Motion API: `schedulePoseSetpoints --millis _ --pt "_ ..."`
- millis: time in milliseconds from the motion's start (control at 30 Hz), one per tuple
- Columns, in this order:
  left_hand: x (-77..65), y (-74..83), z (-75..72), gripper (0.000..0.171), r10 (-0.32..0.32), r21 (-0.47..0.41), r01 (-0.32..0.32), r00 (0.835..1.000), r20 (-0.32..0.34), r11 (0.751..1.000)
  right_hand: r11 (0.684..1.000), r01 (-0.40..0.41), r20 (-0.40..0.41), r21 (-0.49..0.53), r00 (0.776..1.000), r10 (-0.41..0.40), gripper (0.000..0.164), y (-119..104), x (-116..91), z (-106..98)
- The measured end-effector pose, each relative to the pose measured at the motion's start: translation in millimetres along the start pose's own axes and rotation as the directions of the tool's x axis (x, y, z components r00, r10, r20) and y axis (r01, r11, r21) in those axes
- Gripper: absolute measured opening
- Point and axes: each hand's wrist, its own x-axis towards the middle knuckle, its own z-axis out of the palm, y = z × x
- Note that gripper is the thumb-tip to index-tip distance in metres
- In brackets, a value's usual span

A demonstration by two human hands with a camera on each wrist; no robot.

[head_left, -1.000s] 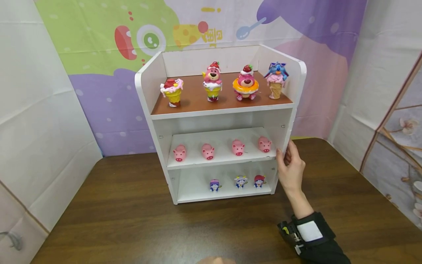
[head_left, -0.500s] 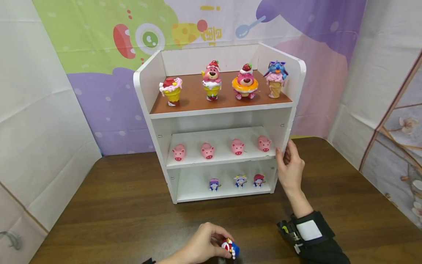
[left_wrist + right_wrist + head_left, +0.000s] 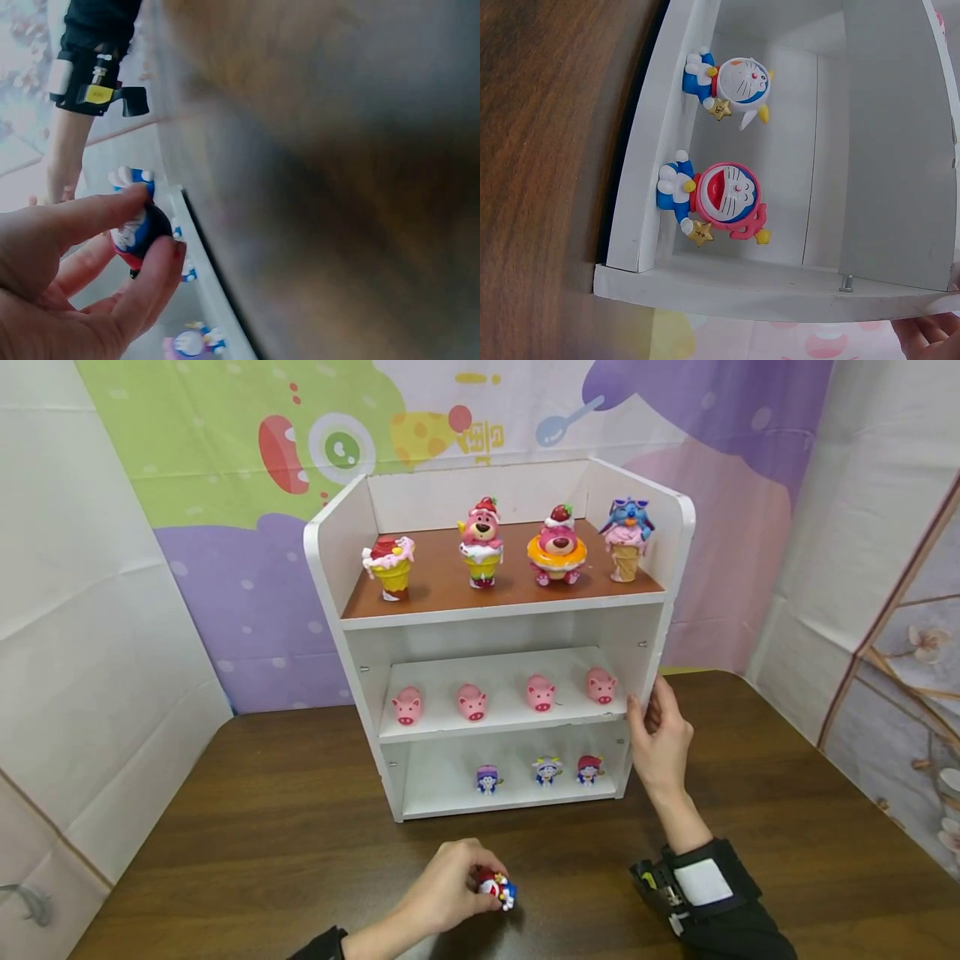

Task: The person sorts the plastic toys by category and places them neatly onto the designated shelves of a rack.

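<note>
In the head view, my left hand point(image 3: 447, 887) pinches a small blue, white and red cartoon-cat figurine point(image 3: 501, 891) above the table, in front of the shelf. Seen from the left wrist, thumb and fingers grip the figurine point(image 3: 139, 229), which is tipped over. My right hand point(image 3: 662, 743) holds the right side panel of the white shelf unit point(image 3: 654, 647), its thumb on the front edge. Along the bottom shelf stand three similar figurines: a purple-hatted one point(image 3: 487, 779), a horned one point(image 3: 547, 770) and a red-hatted one point(image 3: 589, 769).
Several pink pigs point(image 3: 472, 702) line the middle shelf. Ice-cream figurines, such as a yellow cone point(image 3: 391, 568), and a bear in an orange ring point(image 3: 557, 553) stand on the brown top. The bottom shelf's left part is bare. Cloth walls surround the wooden table point(image 3: 300, 843).
My left hand has come in from the bottom edge with the figurine and moved up and left towards the shelf. The right hand keeps its hold on the side panel.
</note>
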Motion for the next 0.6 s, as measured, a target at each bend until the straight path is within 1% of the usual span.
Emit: schedulePoseSetpoints --millis 33,67,100,167,200,267,367,400,467,567,600 --pt "0.7 1.7 -1.0 0.021 0.015 0.062 -0.015 1.0 0.005 0.998 1.0 0.0 0.001 -0.001 1.0 0.0 0.039 0.3 0.0 -0.2" --pt "1.3 3.7 -1.8 0.021 0.035 0.13 -0.036 0.999 0.009 0.991 1.0 -0.001 0.002 -0.002 1.0 0.001 0.039 0.4 -0.1 -0.4" --pt "1.7 5.7 -2.1 0.02 0.063 0.199 -0.064 0.998 0.012 0.978 1.0 -0.002 0.003 -0.002 1.0 0.002 0.039 0.5 -0.1 -0.5" --pt "2.1 10.2 -2.0 0.02 0.111 0.336 -0.112 0.994 0.022 0.935 1.0 -0.004 0.005 -0.001 1.0 0.004 0.039 0.4 0.1 -0.9" --pt "2.1 12.3 -1.6 0.019 0.13 0.402 -0.129 0.991 0.026 0.906 1.0 -0.007 0.006 -0.001 1.0 0.007 0.039 0.3 0.2 -1.1" --pt "1.5 16.6 0.4 0.018 0.145 0.524 -0.141 0.989 0.034 0.84 1.0 -0.013 0.008 -0.001 1.0 0.013 0.039 0.4 0.4 -1.0" --pt "0.3 22.6 5.2 0.016 0.145 0.658 -0.143 0.988 0.053 0.739 1.0 -0.023 0.013 0.002 1.0 0.023 0.039 -1.6 0.8 -1.2" --pt "0.0 24.2 7.1 0.014 0.148 0.699 -0.147 0.987 0.059 0.7 1.0 -0.025 0.013 0.004 1.0 0.025 0.039 -3.1 1.1 -1.4" --pt "-0.4 26.0 11.7 0.012 0.167 0.765 -0.158 0.984 0.067 0.625 1.0 -0.024 0.014 0.013 1.0 0.024 0.038 -12.0 1.9 -2.0" --pt "-0.8 24.9 19.4 0.009 0.22 0.846 -0.168 0.973 0.062 0.506 1.0 -0.019 0.011 0.018 1.0 0.019 0.037 -26.3 3.1 -3.2" --pt "-1.1 23.6 22.0 0.01 0.238 0.865 -0.163 0.97 0.053 0.474 1.0 -0.019 0.01 0.018 1.0 0.019 0.037 -30.7 3.5 -3.7"
